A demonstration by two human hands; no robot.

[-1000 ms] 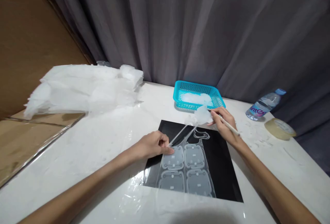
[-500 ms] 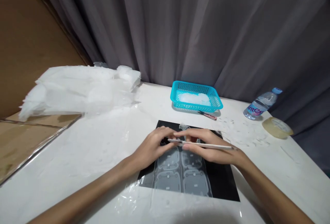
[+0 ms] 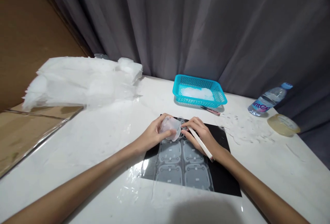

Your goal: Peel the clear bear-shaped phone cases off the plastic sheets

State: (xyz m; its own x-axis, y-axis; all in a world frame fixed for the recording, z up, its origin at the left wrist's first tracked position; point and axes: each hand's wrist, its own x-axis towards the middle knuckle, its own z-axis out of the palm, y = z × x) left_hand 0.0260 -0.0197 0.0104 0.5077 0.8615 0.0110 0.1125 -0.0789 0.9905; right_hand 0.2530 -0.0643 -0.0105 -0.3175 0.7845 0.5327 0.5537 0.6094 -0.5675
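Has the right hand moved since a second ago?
Yes. The right hand, holding the white stick, came back from the turquoise basket toward the person, onto the black mat beside the left hand.

On the white bench (image 3: pixel 98 138) a black mat (image 3: pixel 221 179) carries a clear film sheet (image 3: pixel 180 167) of die-cut rounded shapes. The left hand (image 3: pixel 154 133) pinches a peeled, translucent piece (image 3: pixel 170 126) at the sheet's far edge; the right hand (image 3: pixel 203 134) touches the film just beside it and holds a thin white stick (image 3: pixel 200 143). Behind them sits a turquoise basket (image 3: pixel 221 97) of clear scraps — a pink-handled tool (image 3: pixel 210 110) lies just in front. Far left, a heap of white plastic (image 3: pixel 82 81); far right, a water bottle (image 3: pixel 269 98) and tape roll (image 3: pixel 283 125).
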